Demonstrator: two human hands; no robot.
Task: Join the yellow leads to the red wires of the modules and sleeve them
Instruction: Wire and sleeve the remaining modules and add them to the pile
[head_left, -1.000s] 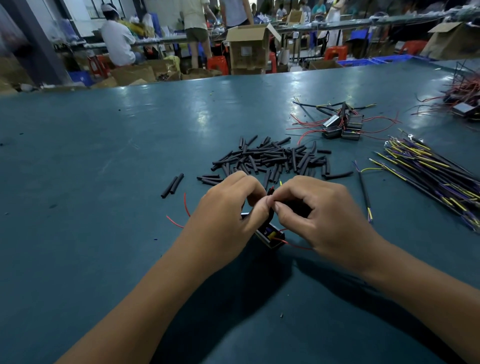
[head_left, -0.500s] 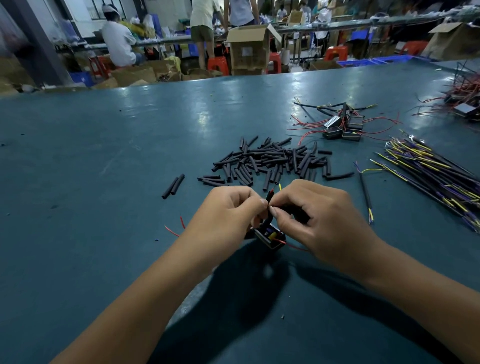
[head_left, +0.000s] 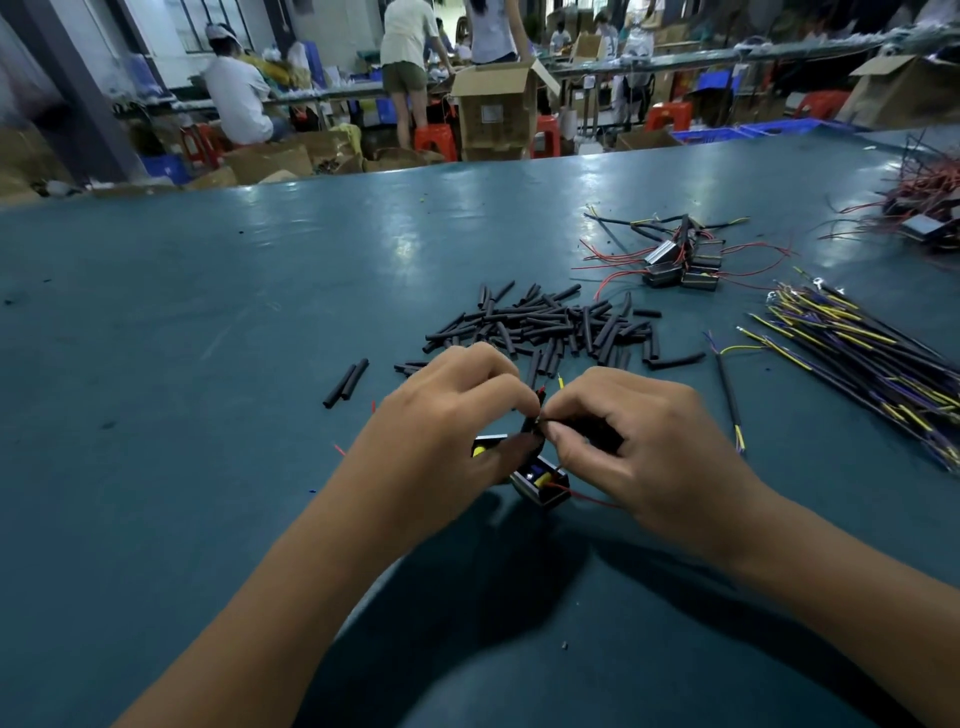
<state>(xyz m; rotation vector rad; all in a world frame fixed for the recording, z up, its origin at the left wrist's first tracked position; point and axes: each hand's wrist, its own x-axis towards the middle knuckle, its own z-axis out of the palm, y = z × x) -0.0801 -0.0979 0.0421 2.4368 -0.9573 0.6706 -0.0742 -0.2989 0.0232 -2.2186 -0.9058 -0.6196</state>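
Observation:
My left hand (head_left: 447, 431) and my right hand (head_left: 634, 447) meet fingertip to fingertip over the green table. Between them they pinch a short black sleeve (head_left: 530, 423); a red wire tip (head_left: 542, 388) and a yellow lead tip (head_left: 560, 383) stick up above the fingers. A small black module (head_left: 540, 480) with a yellow part inside hangs just below the fingers, a red wire trailing right from it. What the right palm holds is hidden.
A heap of black sleeves (head_left: 550, 325) lies just beyond my hands, with two loose ones (head_left: 345, 383) to the left. Finished-looking modules (head_left: 680, 265) with red wires sit farther back. A bundle of yellow and purple leads (head_left: 862, 358) lies at right. People work at benches behind.
Both hands have risen slightly and shifted toward the sleeve heap. The red and yellow tips now stand out above the fingers. The module has turned a little beneath them.

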